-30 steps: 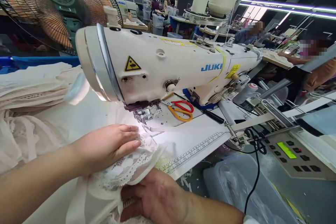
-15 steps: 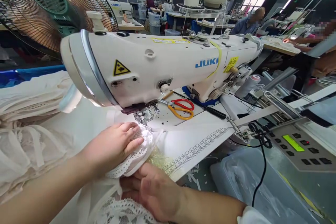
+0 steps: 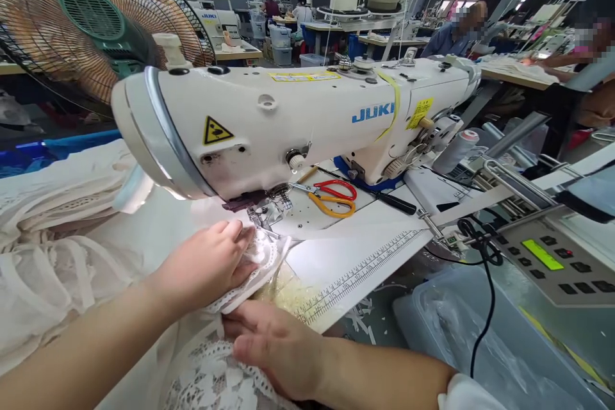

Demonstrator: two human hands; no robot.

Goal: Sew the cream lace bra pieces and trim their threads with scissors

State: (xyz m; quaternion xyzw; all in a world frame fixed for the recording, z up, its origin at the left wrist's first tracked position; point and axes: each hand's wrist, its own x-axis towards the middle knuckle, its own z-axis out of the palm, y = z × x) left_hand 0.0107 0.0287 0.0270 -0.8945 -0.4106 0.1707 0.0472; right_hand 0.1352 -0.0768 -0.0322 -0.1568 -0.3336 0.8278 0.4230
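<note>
A white lace garment piece (image 3: 206, 371) runs from the table's near edge up to the presser foot area of the white JUKI sewing machine (image 3: 269, 134). My left hand (image 3: 211, 262) lies over the lace just before the foot, its fingers bent and closed on the fabric. Closer to me, my right hand (image 3: 278, 343) holds the same piece by its edge, thumb on the near side. Some of its fingertips are hidden by the cloth. Scissors with one red and one orange handle (image 3: 331, 197) rest on the machine bed beside a black-handled screwdriver (image 3: 394, 201).
White garment pieces (image 3: 62, 269) are piled at the left, near a large fan (image 3: 96, 19). A printed ruler (image 3: 365, 272) marks the table's front edge. At the right are a control panel (image 3: 557, 262) and a grey plastic bin (image 3: 432, 307). Co-workers sit farther back.
My left fingers have curled in more on the lace. My right hand has shifted slightly, and its thumb lies farther left. The view has moved a little.
</note>
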